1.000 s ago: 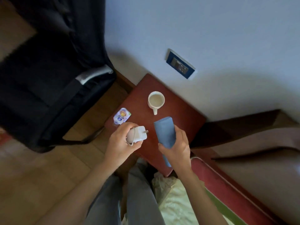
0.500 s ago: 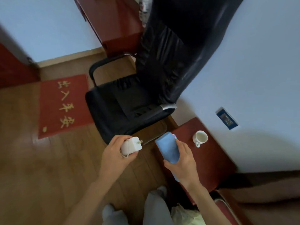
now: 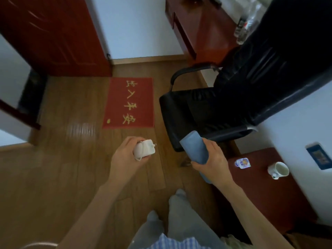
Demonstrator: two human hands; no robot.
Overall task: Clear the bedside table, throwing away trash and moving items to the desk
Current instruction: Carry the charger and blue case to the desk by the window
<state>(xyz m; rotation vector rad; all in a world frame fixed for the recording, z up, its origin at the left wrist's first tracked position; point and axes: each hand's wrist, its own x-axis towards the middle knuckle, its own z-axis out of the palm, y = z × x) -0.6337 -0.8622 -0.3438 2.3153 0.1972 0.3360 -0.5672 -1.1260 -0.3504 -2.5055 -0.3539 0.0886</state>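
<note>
My left hand grips a white charger with its cord wrapped round it, held over the wooden floor. My right hand holds a blue cylindrical case upright, just left of the red-brown bedside table. On that table lie a small white and blue wrapper near its left edge and a white mug close to the wall. The red-brown desk stands at the top, beyond the chair, with bottles on it.
A black office chair stands between the bedside table and the desk. A red doormat lies on the wooden floor before a dark red door. A blue wall socket sits above the table. My legs are at the bottom.
My view has swung left from the bedside table toward the door and desk. Both hands, still holding the charger and the blue case, have come off the table over the floor.
</note>
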